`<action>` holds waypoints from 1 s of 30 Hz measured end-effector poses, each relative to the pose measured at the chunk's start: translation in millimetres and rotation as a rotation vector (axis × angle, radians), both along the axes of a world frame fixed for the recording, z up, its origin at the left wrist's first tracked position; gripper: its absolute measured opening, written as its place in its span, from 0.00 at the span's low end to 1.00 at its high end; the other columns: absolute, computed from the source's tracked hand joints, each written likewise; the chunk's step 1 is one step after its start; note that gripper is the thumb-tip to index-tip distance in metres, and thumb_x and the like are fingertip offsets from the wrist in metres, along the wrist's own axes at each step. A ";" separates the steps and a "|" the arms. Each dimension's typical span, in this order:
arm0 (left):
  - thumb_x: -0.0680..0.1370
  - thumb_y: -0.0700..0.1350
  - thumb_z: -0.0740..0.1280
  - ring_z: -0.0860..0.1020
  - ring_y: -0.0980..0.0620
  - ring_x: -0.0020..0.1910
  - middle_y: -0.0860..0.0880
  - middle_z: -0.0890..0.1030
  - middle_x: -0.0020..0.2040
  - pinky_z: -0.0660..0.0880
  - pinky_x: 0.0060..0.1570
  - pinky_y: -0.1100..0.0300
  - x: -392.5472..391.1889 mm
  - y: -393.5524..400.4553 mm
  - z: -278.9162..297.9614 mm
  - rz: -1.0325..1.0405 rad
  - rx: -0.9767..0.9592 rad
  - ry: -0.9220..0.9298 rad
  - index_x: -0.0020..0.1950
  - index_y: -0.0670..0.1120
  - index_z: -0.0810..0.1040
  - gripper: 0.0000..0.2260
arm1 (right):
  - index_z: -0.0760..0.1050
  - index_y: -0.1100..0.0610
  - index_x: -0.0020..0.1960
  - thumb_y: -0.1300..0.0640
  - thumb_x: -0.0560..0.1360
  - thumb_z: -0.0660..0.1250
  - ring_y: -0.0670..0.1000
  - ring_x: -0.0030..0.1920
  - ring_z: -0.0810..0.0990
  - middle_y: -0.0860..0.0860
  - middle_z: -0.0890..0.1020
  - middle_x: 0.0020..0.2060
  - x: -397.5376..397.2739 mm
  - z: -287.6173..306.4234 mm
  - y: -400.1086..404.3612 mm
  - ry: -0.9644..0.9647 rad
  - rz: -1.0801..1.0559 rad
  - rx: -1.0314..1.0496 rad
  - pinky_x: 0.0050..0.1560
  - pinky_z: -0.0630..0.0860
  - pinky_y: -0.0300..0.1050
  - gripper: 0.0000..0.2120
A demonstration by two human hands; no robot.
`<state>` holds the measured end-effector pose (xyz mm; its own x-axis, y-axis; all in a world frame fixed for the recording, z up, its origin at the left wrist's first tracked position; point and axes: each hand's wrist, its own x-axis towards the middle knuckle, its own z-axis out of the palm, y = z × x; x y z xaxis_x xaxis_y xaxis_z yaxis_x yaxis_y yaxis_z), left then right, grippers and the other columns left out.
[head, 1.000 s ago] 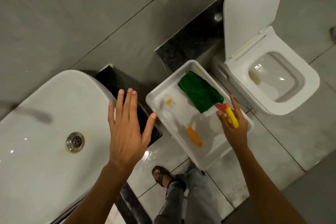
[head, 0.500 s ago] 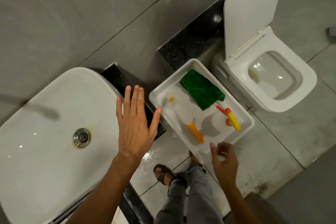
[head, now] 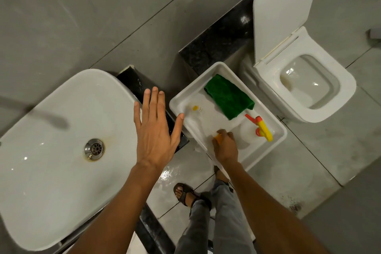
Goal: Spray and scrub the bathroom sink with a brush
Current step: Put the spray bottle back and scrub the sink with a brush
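Note:
A white oval sink (head: pixel 51 150) with a metal drain (head: pixel 94 148) fills the left. Beside it, lower down, a white tub (head: pixel 278 140) holds a white brush (head: pixel 198 113) with an orange handle, a green cloth (head: pixel 228 97) and a spray bottle (head: pixel 260 129) with a yellow and red trigger head. My right hand (head: pixel 224 146) reaches into the tub, fingers closed around the brush's orange handle. My left hand (head: pixel 155 130) hovers flat over the sink's right rim, fingers spread, holding nothing.
A white toilet (head: pixel 321 88) with its lid raised stands to the right of the tub. A black stone counter (head: pixel 152 231) runs under the sink. The grey tiled floor looks wet near my sandalled foot (head: pixel 183 192). A dark blurred faucet (head: pixel 41 116) crosses the sink.
My right hand let go of the spray bottle in the tub, drew back, then came forward onto the brush's orange handle. My left hand stayed spread over the sink's rim.

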<state>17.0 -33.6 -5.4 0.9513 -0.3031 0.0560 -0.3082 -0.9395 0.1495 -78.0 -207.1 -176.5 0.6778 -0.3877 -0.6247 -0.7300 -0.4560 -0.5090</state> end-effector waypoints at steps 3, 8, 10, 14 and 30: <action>0.88 0.65 0.54 0.52 0.44 0.89 0.42 0.61 0.88 0.45 0.88 0.42 0.1 1.2 -0.8 -0.003 -0.030 0.001 0.87 0.41 0.61 0.35 | 0.72 0.57 0.74 0.49 0.87 0.64 0.61 0.66 0.82 0.59 0.81 0.66 -8.3 17.1 1.7 -0.038 -0.079 0.022 0.70 0.78 0.57 0.20; 0.87 0.68 0.55 0.50 0.46 0.90 0.45 0.57 0.89 0.39 0.88 0.44 -0.6 2.9 4.2 0.004 -0.090 0.080 0.88 0.45 0.58 0.37 | 0.68 0.57 0.73 0.46 0.87 0.62 0.63 0.56 0.85 0.59 0.86 0.57 -23.0 70.0 4.7 -0.116 -0.148 0.115 0.61 0.82 0.59 0.20; 0.87 0.65 0.57 0.54 0.45 0.89 0.44 0.60 0.88 0.45 0.88 0.41 -7.1 7.5 12.6 -0.034 -0.200 0.082 0.87 0.44 0.59 0.36 | 0.69 0.58 0.73 0.44 0.88 0.60 0.61 0.55 0.84 0.54 0.83 0.54 -25.0 100.7 8.9 -0.162 -0.150 0.088 0.56 0.79 0.53 0.22; 0.89 0.59 0.57 0.58 0.47 0.88 0.44 0.63 0.87 0.49 0.88 0.41 -36.0 37.6 24.5 -0.041 -0.315 0.003 0.87 0.43 0.60 0.31 | 0.70 0.48 0.65 0.38 0.87 0.56 0.51 0.47 0.79 0.47 0.80 0.49 -26.0 164.3 17.8 -0.260 -0.149 0.070 0.51 0.73 0.46 0.16; 0.86 0.69 0.47 0.60 0.42 0.87 0.40 0.66 0.85 0.51 0.87 0.41 -108.2 323.1 15.7 0.599 -0.278 -0.060 0.86 0.40 0.62 0.40 | 0.68 0.46 0.70 0.41 0.88 0.52 0.57 0.49 0.85 0.49 0.85 0.45 -40.8 279.1 189.7 -0.211 0.656 -0.041 0.47 0.81 0.54 0.16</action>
